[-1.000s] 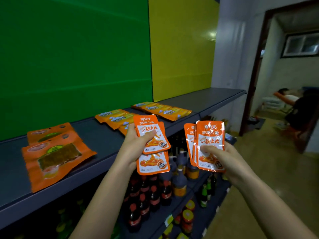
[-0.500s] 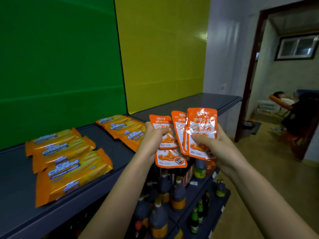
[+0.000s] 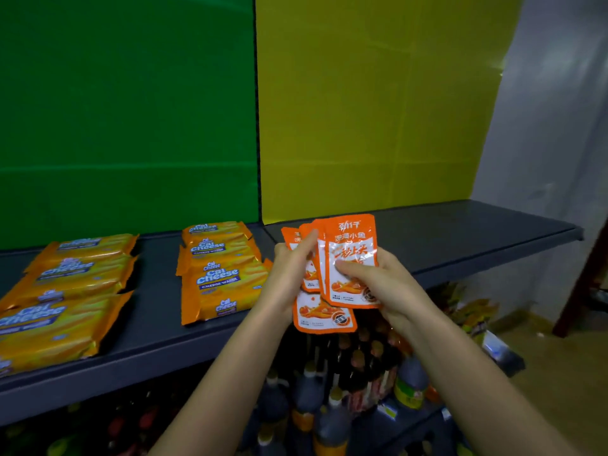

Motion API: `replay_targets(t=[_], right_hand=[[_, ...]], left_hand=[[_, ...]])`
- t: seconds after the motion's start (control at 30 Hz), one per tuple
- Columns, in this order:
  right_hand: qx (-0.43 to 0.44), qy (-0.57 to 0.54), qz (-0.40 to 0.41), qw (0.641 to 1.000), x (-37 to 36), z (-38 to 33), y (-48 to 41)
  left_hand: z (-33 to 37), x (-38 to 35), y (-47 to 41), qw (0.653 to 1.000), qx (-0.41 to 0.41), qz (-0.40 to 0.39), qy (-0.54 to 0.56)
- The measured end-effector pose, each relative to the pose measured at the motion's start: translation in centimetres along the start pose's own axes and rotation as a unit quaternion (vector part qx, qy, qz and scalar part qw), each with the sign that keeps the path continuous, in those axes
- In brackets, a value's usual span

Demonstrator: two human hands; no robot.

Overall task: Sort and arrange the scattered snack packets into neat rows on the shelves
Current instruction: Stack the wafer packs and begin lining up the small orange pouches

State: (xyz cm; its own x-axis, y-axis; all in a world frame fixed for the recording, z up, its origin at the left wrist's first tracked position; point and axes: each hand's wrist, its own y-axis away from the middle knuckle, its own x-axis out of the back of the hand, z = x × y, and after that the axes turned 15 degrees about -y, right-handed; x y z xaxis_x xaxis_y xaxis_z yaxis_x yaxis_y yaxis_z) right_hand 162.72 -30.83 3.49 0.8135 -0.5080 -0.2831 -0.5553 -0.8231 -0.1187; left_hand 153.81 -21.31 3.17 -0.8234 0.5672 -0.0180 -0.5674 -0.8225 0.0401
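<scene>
Both my hands hold one fanned bunch of small orange-and-white snack packets (image 3: 351,255) in front of the grey shelf (image 3: 460,232). My left hand (image 3: 289,271) grips the packets at the left of the bunch, its fingers over their fronts. My right hand (image 3: 381,281) pinches the front packets with the thumb on their faces. One packet (image 3: 324,315) hangs lower than the rest. On the shelf to the left lie two groups of yellow Cal Cheese wafer packs, one in the middle (image 3: 220,271) and one at far left (image 3: 65,291).
A green panel (image 3: 125,110) and a yellow panel (image 3: 371,103) back the shelf. The right stretch of the shelf is bare. Dark sauce bottles (image 3: 332,399) crowd the lower shelf below my hands. A grey wall (image 3: 552,120) and more goods on the floor are at right.
My hands have come together, merging the two bunches of packets into one. The view has swung right along the shelf, so the doorway has left the frame.
</scene>
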Motion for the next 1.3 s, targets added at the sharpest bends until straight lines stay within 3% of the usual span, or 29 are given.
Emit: replay_targets(t=[0.43,0.7,0.9,1.1,1.3], right_hand=[[-0.051,0.029,-0.177,0.982,4.0,-1.4,-7.2],[-0.027,-0.063,-0.141,0.988,4.3,-1.7,-14.9],[-0.023,0.180,-0.119,0.976,4.9,1.5,-22.4],[-0.029,0.393,-0.078,0.916,2.9,5.0,-27.3],[0.009,0.507,-0.069,0.859,1.2,5.7,-28.4]], left_hand=[[1.2,-2.9,-1.9,0.994,-0.029,0.101,-0.034],[4.1,0.4,-5.0,0.980,-0.017,0.179,-0.086],[6.3,4.1,-7.3,0.964,0.005,0.242,-0.107],[6.2,5.1,-8.8,0.962,0.027,0.230,-0.146],[5.9,5.7,-10.1,0.960,0.042,0.225,-0.164]])
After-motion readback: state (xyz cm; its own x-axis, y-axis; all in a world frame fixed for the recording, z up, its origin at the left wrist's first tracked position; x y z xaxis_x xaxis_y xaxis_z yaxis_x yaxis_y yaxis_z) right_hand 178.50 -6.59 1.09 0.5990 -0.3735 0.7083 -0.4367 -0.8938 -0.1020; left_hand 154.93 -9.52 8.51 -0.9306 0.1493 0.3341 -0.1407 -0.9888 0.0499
